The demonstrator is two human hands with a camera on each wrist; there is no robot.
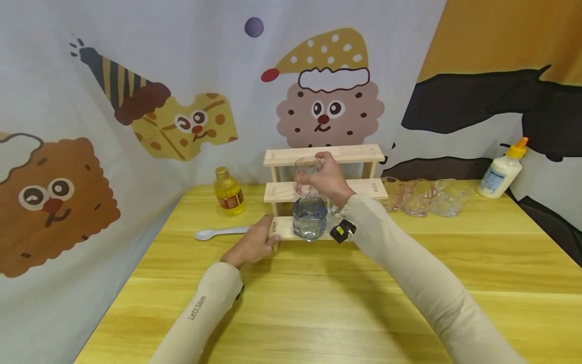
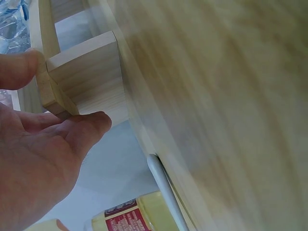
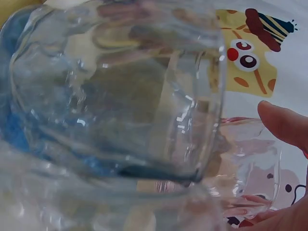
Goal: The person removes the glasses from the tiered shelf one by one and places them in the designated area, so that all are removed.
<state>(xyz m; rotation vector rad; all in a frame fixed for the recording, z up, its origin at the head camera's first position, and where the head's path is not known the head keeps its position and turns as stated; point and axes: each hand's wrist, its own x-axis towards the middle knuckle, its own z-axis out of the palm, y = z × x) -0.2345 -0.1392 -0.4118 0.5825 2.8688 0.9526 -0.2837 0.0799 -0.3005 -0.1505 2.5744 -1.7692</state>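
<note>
A three-tier wooden stand is at the back of the table. My left hand grips the left end of its lowest board, thumb on top and fingers beneath. On the middle tier is a clear pinkish glass, with the thumb and fingers of my right hand around it. A bluish glass stands on the lowest board, filling much of the right wrist view. Another clear glass next to it is partly hidden by my right arm.
Several clear and pinkish glasses stand in a row right of the stand. A white glue bottle with an orange tip is farther right. To the left are a bottle of yellow liquid and a pale spoon. A printed curtain hangs behind.
</note>
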